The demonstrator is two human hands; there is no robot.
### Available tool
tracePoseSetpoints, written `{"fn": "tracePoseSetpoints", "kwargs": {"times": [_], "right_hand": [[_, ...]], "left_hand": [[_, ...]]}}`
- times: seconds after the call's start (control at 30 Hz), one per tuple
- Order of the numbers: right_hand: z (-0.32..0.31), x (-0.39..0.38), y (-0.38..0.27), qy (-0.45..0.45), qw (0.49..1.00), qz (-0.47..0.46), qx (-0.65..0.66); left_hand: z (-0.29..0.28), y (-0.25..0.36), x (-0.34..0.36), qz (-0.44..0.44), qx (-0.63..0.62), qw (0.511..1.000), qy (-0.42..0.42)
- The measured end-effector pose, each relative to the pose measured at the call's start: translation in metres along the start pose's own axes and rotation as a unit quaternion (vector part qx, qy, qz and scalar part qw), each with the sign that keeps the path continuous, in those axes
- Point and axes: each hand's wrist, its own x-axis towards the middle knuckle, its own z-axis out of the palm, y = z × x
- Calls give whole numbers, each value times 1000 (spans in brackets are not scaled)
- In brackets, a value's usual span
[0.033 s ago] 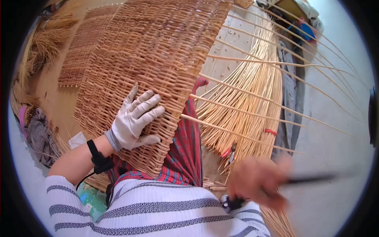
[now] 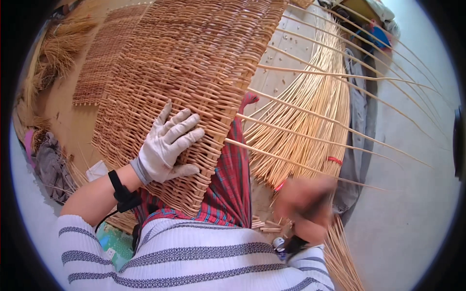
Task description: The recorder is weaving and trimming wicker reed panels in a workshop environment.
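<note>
A wide woven wicker panel of brown rods lies slanted across my lap. My left hand, in a white glove, rests on it near its lower end, fingers spread and holding nothing. Several long pale rods stick out from the panel's right edge. My bare right hand is at the lower right, below these rods and apart from the panel. It is smeared by motion, with its fingers closed around a dark slim tool whose kind I cannot make out.
A large bundle of pale rods, tied with a red band, lies right of my lap on grey cloth. Another woven panel lies at the far left, beside loose straw. Short cut pieces lie near my right wrist.
My right hand has swung left and slightly up; the dark tool stuck out to the right before. The left hand stays in place on the panel.
</note>
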Motion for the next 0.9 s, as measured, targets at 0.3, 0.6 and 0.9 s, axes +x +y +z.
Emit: {"fn": "tracePoseSetpoints", "kwargs": {"times": [0.3,0.6,0.9], "right_hand": [[-67,-3,51,-212,866,130,-434],[-67,-2,62,-232,880,109,-400],[-63,-21,88,-202,914,137,-325]], "left_hand": [[3,0,6,-2,-23,1000,10],[1,3,9,-9,-12,1000,-15],[3,2,10,5,0,1000,-22]]}}
